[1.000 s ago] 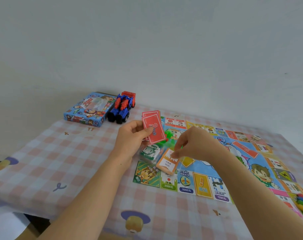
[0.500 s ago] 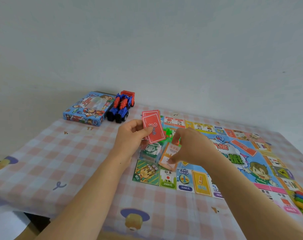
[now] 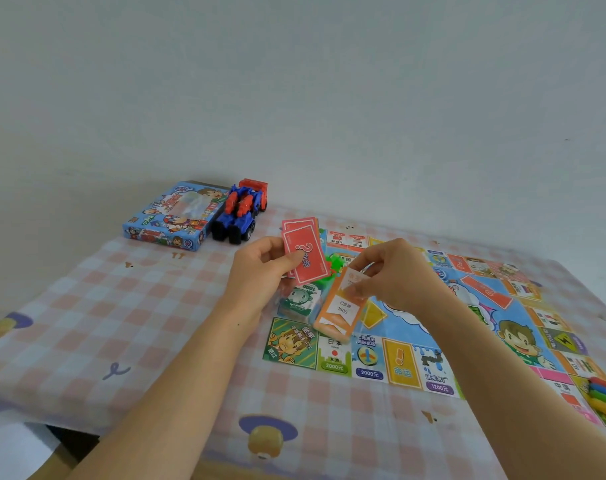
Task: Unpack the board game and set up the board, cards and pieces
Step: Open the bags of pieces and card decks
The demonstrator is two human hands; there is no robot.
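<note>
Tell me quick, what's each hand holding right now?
Left hand: closed, gripping the red question-mark cards.
Right hand: closed, pinching the orange card stack.

Blue-red toy truck [image 3: 241, 216], checked tablecloth [image 3: 121, 306]

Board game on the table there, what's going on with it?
A person is setting it up. Their left hand holds a few red question-mark cards, and their right hand pinches an orange stack of cards over the unfolded board. A green bundle of play money lies by the hands. The game box sits beside a toy truck at the far side.
</note>
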